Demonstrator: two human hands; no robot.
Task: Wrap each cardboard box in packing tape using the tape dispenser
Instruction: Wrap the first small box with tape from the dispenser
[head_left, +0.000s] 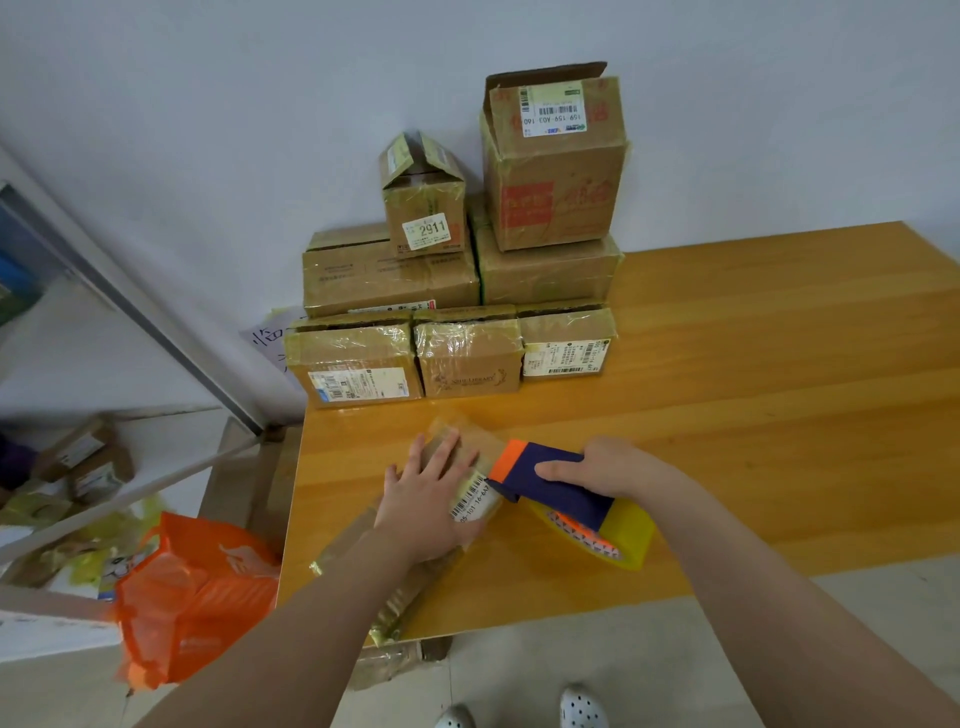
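The left hand (423, 499) lies flat, fingers spread, on a narrow brown cardboard box (470, 506) that sits on the orange wooden table (753, 389). The right hand (602, 467) grips a dark blue and orange tape dispenser (550, 478) against the box's side. Taped cardboard boxes (467, 322) are stacked at the wall

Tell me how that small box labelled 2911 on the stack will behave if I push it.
Probably slides easily: the 2911 box is small and likely light. Its glossy tape may make it slippery on the flat box beneath. Standing tall and narrow, it could tip.
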